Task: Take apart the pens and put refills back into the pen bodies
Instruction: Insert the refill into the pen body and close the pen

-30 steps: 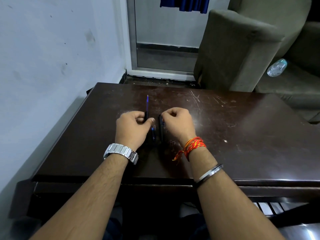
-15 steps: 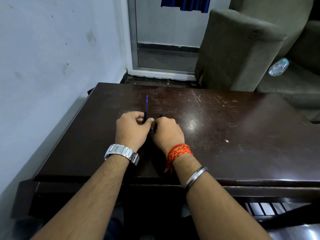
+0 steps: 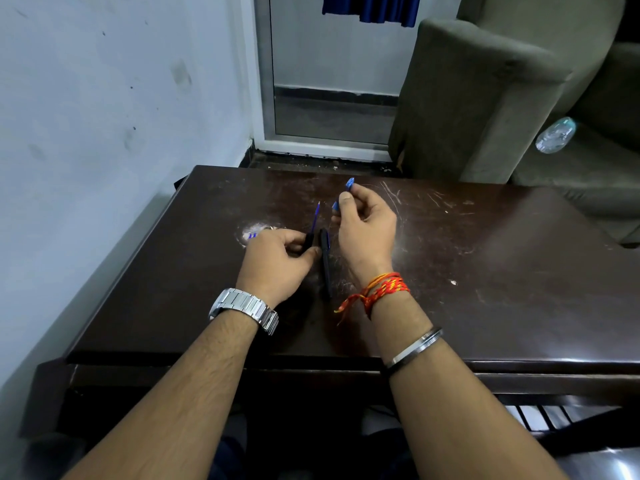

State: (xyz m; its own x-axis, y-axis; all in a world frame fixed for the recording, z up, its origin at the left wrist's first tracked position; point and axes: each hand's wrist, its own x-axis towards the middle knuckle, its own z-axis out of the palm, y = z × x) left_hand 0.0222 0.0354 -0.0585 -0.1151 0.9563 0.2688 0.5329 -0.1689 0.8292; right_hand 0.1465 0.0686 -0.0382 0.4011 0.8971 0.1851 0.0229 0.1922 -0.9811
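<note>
On the dark wooden table (image 3: 485, 271), my left hand (image 3: 277, 261) grips a dark pen body with a thin blue refill (image 3: 316, 218) sticking out and pointing away from me. My right hand (image 3: 367, 226) is raised slightly, its fingers pinching a small blue pen part (image 3: 349, 184). Another dark pen body (image 3: 325, 265) lies flat on the table between my two hands. Small blue bits (image 3: 252, 235) lie on a pale smudge just left of my left hand.
A white wall runs along the table's left side. Beyond the far edge stand a door frame (image 3: 266, 81) and a grey-green armchair (image 3: 485, 98) with a plastic bottle (image 3: 556, 135) on its seat. The table surface is scratched.
My right hand has left the pen beside my left hand and lifted up and away to the far right, carrying a small blue part. My left hand stays put with its pen.
</note>
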